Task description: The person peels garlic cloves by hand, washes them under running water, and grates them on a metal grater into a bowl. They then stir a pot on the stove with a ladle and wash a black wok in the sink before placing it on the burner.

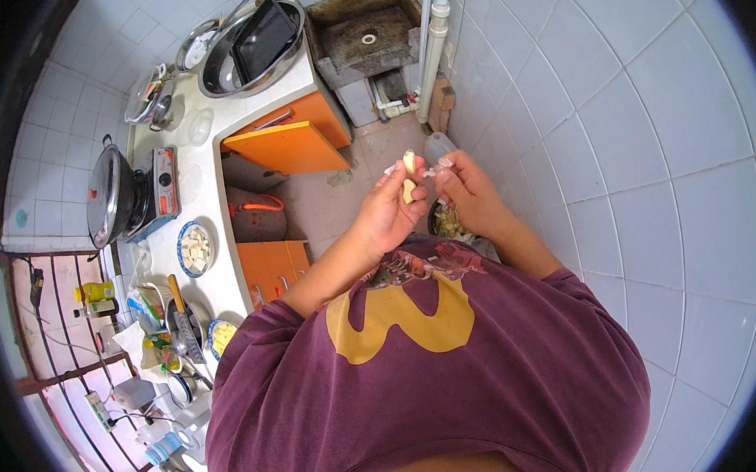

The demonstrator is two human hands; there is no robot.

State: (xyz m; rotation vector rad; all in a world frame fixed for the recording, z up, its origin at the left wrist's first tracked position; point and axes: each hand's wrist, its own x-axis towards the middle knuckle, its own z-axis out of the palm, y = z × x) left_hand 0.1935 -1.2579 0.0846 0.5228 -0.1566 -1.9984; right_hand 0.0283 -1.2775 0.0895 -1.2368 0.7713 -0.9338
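Two pale peeled garlic cloves, one (409, 161) upright near the fingertips and another (408, 191) lower against the fingers, are held in my left hand (393, 213). Close on its right, my right hand (470, 196) pinches thin whitish scraps (441, 165) that look like garlic skin. Both hands are raised in front of my body, above the floor. Below my right hand, partly hidden by it and my shirt, a dark container (448, 221) holds food scraps.
On the left, the white counter (217, 174) bears a bowl of white pieces (194, 249), a portable stove (157, 186) with a lidded pan, a cleaver (186, 323) and a large metal basin (215, 71). An orange cabinet door (293, 147) stands ajar. A tiled wall (565, 136) rises at right.
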